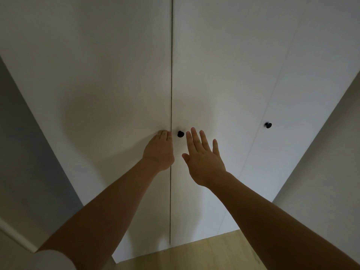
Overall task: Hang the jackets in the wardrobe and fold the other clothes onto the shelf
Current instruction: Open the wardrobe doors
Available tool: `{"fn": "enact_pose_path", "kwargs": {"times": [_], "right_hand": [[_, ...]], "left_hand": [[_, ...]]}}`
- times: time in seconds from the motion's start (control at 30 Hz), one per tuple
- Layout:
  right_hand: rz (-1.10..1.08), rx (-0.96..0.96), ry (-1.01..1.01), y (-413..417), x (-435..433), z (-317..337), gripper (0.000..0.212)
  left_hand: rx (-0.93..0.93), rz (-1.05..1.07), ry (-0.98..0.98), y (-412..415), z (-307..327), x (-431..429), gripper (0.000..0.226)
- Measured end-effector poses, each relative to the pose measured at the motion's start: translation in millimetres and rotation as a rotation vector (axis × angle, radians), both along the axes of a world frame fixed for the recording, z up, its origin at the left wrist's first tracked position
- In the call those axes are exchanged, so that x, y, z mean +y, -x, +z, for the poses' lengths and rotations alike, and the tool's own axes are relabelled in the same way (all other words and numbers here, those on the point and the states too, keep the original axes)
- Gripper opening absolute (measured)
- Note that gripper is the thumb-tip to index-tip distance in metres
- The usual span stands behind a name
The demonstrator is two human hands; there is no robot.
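The inside of the wardrobe (214,65) is hidden behind its shut white doors (97,75), which fill the frame's centre. What lies under the left hand (158,151) at the door seam cannot be told; its fingers (164,134) are pressed together. Two black knobs are counted: the near knob (180,134) just left of the right hand (202,158), whose fingers (202,138) are spread, and the far knob (268,125) at middle right. Wooden floor (204,250) is seen below.

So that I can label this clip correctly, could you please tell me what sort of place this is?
Likely a bedroom or dressing area in a home. Tall white wardrobe doors, all shut, fill the view. There is a small black knob beside their seam and a pale wooden floor below.
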State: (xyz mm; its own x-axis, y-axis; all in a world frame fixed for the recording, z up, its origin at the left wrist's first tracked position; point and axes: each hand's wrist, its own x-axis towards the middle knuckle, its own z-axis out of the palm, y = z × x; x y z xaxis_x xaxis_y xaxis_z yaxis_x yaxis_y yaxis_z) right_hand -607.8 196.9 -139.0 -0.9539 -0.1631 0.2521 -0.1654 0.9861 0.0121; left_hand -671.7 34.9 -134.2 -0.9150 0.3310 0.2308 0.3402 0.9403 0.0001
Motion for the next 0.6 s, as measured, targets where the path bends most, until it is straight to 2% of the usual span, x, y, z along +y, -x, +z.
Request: {"fn": "enact_pose_path", "kwargs": {"times": [0.17,0.27,0.43,0.53,0.6], "right_hand": [[0.025,-0.098,0.099,0.0,-3.6,-2.8,0.065],[0.032,-0.251,0.388,0.3,-8.9,2.4,0.063],[0.096,-0.379,0.802,-5.9,-17.1,19.0,0.058],[0.144,-0.427,1.084,-12.9,-29.4,31.9,0.043],[0.191,-0.433,1.160,-17.8,-38.8,38.5,0.032]], "left_hand": [[0.029,0.008,-0.127,-14.2,-2.1,1.1,0.073],[0.058,-0.007,-0.251,-23.6,-3.8,-3.0,0.068],[0.110,-0.024,-0.385,-53.0,-10.4,-16.0,0.056],[0.107,-0.039,-0.494,-75.3,-8.0,-23.8,0.050],[0.118,-0.034,-0.538,-90.6,-6.6,-27.1,0.048]]}}
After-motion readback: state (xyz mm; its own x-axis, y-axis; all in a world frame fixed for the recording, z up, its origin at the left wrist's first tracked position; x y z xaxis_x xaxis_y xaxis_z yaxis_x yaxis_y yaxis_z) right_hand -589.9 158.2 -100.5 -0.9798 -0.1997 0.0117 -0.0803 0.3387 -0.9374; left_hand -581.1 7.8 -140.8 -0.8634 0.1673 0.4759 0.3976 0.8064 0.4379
